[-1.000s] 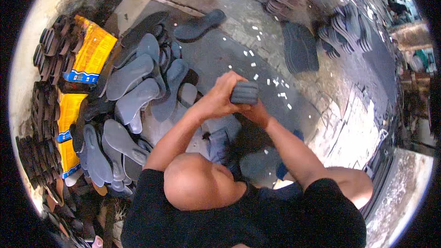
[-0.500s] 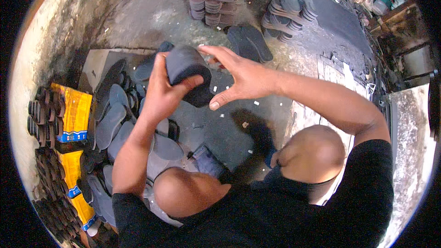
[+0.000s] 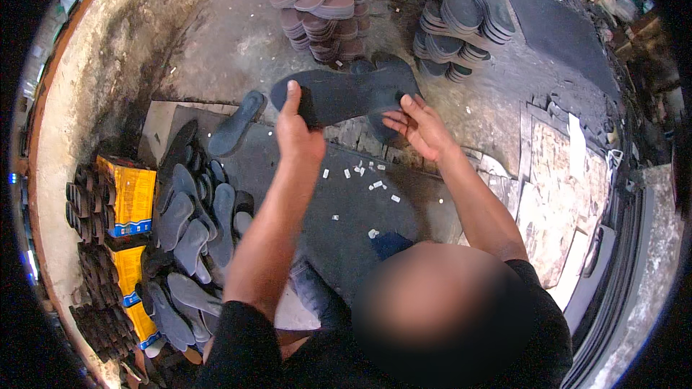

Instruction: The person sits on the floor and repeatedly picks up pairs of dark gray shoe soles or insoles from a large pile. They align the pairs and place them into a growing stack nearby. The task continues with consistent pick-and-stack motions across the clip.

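Though between both hands (image 3: 299,137) (image 3: 424,128), dark sole (image 3: 349,95) (far edge seemingly free)

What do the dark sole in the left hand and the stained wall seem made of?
Dark sole: likely rubber or foam, matte, as its surface barely shines. Stained wall: probably plaster or concrete, seemingly rough, judging by its blotchy, uneven face.

The floor (image 3: 216,36) carries stacked soles (image 3: 460,7), some apparently black.

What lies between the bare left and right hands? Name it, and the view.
The head view shows a dark grey, flat, rubbery-looking sole between the left hand and right hand.
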The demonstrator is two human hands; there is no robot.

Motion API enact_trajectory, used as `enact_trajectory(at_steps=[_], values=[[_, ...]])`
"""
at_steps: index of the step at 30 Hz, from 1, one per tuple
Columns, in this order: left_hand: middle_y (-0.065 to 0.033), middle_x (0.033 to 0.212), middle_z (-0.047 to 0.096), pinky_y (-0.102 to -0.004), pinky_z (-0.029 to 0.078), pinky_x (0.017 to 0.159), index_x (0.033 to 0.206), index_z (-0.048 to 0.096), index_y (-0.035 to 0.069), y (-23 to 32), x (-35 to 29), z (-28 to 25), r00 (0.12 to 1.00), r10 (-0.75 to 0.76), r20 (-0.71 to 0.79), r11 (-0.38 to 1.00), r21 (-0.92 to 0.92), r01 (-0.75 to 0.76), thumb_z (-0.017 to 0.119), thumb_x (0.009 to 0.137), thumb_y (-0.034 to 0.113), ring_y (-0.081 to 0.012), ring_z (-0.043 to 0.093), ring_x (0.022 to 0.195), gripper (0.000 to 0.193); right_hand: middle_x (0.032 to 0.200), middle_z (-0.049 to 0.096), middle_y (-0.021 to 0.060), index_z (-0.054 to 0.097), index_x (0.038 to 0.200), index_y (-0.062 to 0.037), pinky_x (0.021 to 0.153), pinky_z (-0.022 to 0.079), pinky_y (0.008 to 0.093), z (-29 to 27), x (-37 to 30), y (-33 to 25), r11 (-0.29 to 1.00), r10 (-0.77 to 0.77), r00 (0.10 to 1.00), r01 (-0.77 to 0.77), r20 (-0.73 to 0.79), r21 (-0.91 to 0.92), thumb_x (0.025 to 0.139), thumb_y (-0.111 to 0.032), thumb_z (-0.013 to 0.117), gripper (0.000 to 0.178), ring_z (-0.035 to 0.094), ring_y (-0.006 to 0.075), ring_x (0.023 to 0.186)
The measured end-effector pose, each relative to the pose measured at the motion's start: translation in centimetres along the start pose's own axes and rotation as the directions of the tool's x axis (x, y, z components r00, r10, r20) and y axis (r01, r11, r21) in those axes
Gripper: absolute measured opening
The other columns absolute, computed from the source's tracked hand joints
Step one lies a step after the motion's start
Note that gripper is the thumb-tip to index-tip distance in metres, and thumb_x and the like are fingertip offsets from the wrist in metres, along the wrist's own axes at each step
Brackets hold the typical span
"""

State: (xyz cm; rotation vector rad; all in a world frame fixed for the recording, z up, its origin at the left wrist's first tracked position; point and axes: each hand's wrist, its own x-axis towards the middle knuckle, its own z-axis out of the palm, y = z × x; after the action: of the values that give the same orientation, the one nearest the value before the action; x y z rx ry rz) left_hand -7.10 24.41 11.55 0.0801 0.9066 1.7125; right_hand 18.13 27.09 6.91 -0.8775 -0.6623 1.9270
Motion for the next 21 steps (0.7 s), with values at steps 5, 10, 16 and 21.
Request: enact_trajectory(at_steps=[5,10,16,21], values=[[-0.0100,0.121,0.071,-0.0462,0.056,0.093,0.124,0.064,0.001,-8.4,5.8,2.2,0.967,-0.012,-0.256,0.995,-0.101,-0.014,0.084,0.090,0.033,-0.0257,0.069,0.107,0.051,0.118,0.067,0.0123,0.063,0.125,0.0003,0.095,0.050,0.0371,-8.9,6.9,1.3,0.841,-0.405,0.831,0.176,-0.380,-0.511,0.097,-0.057,0.069,0.065,0.064,0.0225,0.105],[-0.0105,0.123,0.071,-0.0414,0.054,0.095,0.124,0.065,-0.002,-12.9,11.8,0.2,0.969,-0.027,-0.247,0.999,-0.029,0.020,0.084,0.090,0.035,-0.0258,0.069,0.107,0.053,0.139,0.058,0.0290,0.055,0.139,0.0112,0.110,0.044,0.0454,-12.9,8.4,1.4,0.547,-0.442,0.823,-0.068,-0.357,-0.834,0.085,-0.068,0.074,0.098,0.058,0.0390,0.129],[-0.0102,0.123,0.070,-0.0438,0.051,0.098,0.124,0.067,-0.001,-14.6,12.2,1.0,0.981,-0.057,-0.183,0.997,0.039,0.065,0.084,0.089,0.041,-0.0272,0.066,0.111,0.057,0.137,0.060,0.0304,0.053,0.142,0.0110,0.108,0.045,0.0439,-13.5,9.8,1.0,0.417,-0.361,0.861,-0.194,-0.357,-0.888,0.084,-0.075,0.070,0.105,0.059,0.0391,0.127],[-0.0088,0.123,0.068,-0.0465,0.046,0.104,0.129,0.064,-0.001,-15.7,12.3,0.5,0.964,-0.157,-0.215,0.979,0.092,0.180,0.085,0.086,0.050,-0.0268,0.063,0.113,0.071,0.137,0.061,0.0293,0.054,0.141,0.0115,0.107,0.046,0.0425,-14.7,10.8,1.9,0.387,-0.259,0.912,-0.203,-0.317,-0.899,0.088,-0.078,0.063,0.104,0.061,0.0372,0.126]])
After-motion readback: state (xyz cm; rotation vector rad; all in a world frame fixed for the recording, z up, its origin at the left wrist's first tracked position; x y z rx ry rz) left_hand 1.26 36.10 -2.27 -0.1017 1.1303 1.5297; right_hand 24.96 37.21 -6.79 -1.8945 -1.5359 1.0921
